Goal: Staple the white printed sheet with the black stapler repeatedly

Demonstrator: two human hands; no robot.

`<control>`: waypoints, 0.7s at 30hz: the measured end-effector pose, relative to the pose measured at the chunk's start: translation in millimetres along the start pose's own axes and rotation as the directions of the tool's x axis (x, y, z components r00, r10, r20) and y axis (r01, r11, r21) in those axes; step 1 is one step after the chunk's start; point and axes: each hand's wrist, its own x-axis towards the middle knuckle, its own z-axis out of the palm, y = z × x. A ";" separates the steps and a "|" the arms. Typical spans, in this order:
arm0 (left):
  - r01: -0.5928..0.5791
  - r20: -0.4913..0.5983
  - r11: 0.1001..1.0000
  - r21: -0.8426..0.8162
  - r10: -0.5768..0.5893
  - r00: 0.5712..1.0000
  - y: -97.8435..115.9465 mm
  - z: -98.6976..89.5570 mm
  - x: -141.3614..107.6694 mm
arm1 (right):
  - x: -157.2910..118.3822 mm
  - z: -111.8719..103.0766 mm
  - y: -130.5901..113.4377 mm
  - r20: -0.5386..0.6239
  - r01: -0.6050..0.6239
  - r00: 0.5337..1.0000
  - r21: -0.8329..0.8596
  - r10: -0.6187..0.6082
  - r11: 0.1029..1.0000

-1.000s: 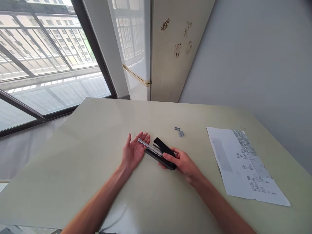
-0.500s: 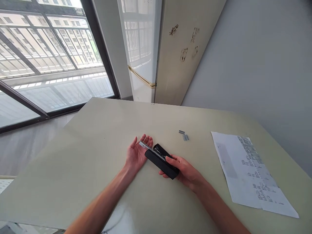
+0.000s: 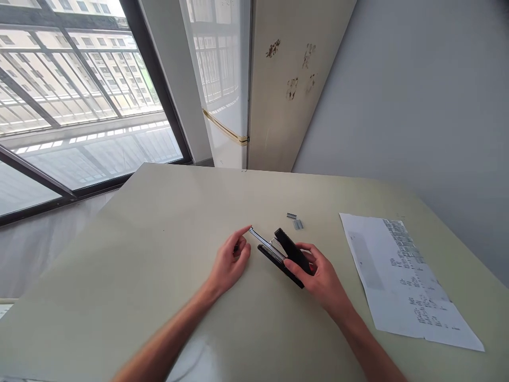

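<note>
A black stapler (image 3: 292,249) is in my right hand (image 3: 320,273), whose thumb and fingers grip its rear end. Its top cover is swung up, apart from the base, and the metal staple channel (image 3: 262,236) sticks out toward the upper left between them. My left hand (image 3: 231,260) has its index finger stretched out, the tip touching the outer end of the channel. The other fingers of that hand are curled and hold nothing I can see. Just beyond the stapler lie a short staple strip (image 3: 291,216) and another small patch of staples (image 3: 298,225).
A printed sheet of paper (image 3: 363,265) lies on the pale table (image 3: 159,276) at the right. Past the far edge stands a cabinet or fridge (image 3: 274,127) with worn marks. A glass window (image 3: 91,106) is at the left, a grey wall (image 3: 417,95) at the right.
The stapler has been turned, its cover now raised and its base lower. My left hand has rolled from palm up to a pointing finger on the channel's end. The view has shifted slightly.
</note>
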 end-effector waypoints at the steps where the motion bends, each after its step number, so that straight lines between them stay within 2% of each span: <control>1: 0.001 0.001 1.000 0.002 -0.001 1.000 -1.2 0.6 0.5 | 0.7 0.5 1.5 -0.011 0.008 1.000 -0.005 -0.008 1.000; 6: 0.021 0.017 1.000 0.012 -0.021 1.000 -4.8 1.7 3.5 | 3.8 2.2 4.9 -0.031 0.020 0.999 -0.024 -0.020 1.000; 12: 0.028 -0.017 0.999 0.041 -0.027 0.999 -8.5 3.5 4.9 | 4.5 6.0 7.3 -0.045 0.026 0.999 -0.016 -0.027 1.000; 21: 0.025 0.024 0.999 0.045 -0.026 0.999 -9.0 3.9 6.9 | 3.6 11.6 12.3 -0.086 0.041 0.995 0.021 -0.039 0.999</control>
